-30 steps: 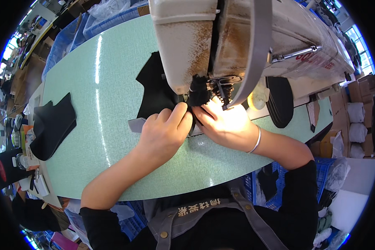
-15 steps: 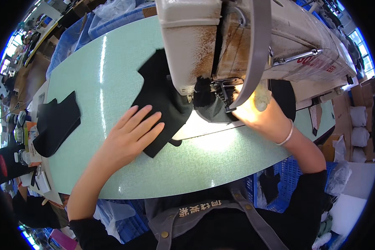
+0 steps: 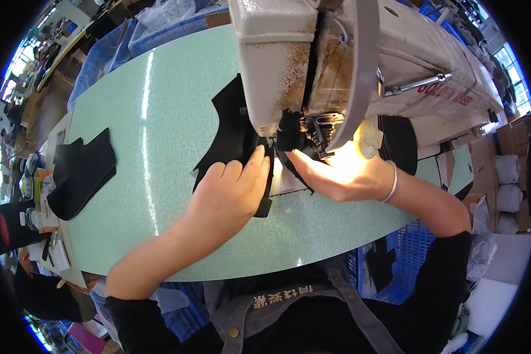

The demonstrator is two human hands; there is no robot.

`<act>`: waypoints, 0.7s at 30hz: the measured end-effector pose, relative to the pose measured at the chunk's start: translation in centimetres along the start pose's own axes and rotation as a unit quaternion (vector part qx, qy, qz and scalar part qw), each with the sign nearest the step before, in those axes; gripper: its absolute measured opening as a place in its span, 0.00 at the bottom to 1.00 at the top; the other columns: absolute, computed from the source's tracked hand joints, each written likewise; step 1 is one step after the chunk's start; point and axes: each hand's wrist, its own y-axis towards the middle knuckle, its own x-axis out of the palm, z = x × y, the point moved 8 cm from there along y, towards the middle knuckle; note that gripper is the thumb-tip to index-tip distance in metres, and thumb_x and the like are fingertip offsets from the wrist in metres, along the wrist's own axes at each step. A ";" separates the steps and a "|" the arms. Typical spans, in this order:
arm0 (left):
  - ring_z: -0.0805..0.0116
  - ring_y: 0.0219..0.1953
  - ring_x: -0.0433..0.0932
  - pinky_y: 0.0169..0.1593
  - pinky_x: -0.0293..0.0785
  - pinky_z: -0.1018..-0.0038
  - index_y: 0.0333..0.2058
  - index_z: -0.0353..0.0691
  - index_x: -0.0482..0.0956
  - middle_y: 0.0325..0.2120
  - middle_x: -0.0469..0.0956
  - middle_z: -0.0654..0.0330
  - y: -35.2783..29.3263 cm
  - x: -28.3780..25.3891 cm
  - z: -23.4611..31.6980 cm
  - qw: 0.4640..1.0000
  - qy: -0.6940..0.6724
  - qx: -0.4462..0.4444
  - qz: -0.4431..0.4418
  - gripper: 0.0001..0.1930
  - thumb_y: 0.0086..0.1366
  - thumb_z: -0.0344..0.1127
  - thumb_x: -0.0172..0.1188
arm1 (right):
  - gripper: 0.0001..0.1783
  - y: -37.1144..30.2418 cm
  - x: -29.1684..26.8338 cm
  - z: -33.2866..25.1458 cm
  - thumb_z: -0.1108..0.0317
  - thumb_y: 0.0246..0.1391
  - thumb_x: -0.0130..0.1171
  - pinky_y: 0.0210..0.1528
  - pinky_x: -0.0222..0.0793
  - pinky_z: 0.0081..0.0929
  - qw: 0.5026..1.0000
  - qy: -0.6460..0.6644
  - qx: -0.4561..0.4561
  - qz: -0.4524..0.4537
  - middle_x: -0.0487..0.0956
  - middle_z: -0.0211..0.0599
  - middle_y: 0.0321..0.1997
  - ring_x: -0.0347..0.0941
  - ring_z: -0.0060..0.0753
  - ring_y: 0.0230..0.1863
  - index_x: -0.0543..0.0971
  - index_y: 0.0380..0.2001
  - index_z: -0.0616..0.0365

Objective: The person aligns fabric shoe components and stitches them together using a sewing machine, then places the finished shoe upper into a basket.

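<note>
A black fabric piece [image 3: 229, 133] lies on the pale green table, its right edge by the needle of the sewing machine [image 3: 277, 65]. My left hand [image 3: 233, 186] rests on it, fingers together, fingertips pressing the edge near the needle. On the needle's other side, my right hand [image 3: 345, 174] is closed at the edge of a smaller black piece [image 3: 292, 167], its thumb tip near the needle. Glare from the machine's lamp and the curved grey guard [image 3: 360, 76] partly hide the right fingers. Whether the two pieces are joined cannot be made out.
Another cut black piece [image 3: 82, 174] lies at the table's left. Beyond the far edge stand blue bins [image 3: 177, 30] with plastic bags. A blue crate [image 3: 410, 245] is below the table's near right edge. Tools and small bottles sit at the far left.
My left hand has moved right, from lying spread on the fabric to pressing its edge by the needle. My right hand has drawn left and nearer. The larger piece has shifted and its right edge is gathered.
</note>
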 end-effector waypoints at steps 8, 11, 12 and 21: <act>0.70 0.27 0.70 0.28 0.60 0.73 0.44 0.34 0.80 0.36 0.81 0.52 0.2 0.9 1.7 0.999 0.008 -0.035 0.036 0.20 0.50 0.32 0.56 | 0.09 1.5 1.7 -0.7 0.67 0.41 0.59 0.32 0.62 0.27 0.973 0.063 0.167 -0.149 0.70 0.29 0.29 0.68 0.27 0.29 0.79 0.28 0.57; 0.70 0.27 0.69 0.29 0.60 0.73 0.43 0.34 0.80 0.37 0.81 0.56 0.1 0.7 1.1 0.993 -0.095 -0.054 0.054 0.20 0.49 0.31 0.56 | 0.10 0.9 1.7 -0.8 0.67 0.39 0.58 0.32 0.62 0.26 0.969 0.079 0.184 -0.146 0.70 0.30 0.30 0.66 0.28 0.31 0.79 0.28 0.58; 0.70 0.27 0.69 0.29 0.60 0.73 0.43 0.34 0.80 0.37 0.81 0.56 0.1 0.8 1.1 0.993 -0.095 -0.055 0.053 0.20 0.49 0.31 0.56 | 0.11 1.1 1.5 -1.0 0.67 0.39 0.58 0.32 0.62 0.26 0.971 0.075 0.182 -0.137 0.69 0.30 0.30 0.66 0.28 0.31 0.80 0.29 0.59; 0.70 0.27 0.68 0.28 0.60 0.73 0.38 0.34 0.81 0.38 0.81 0.59 0.0 0.7 0.6 0.985 -0.121 -0.061 0.103 0.17 0.47 0.30 0.57 | 0.20 1.3 1.9 -1.8 0.67 0.39 0.58 0.34 0.62 0.25 0.977 0.033 0.160 -0.136 0.71 0.31 0.32 0.68 0.28 0.35 0.81 0.38 0.64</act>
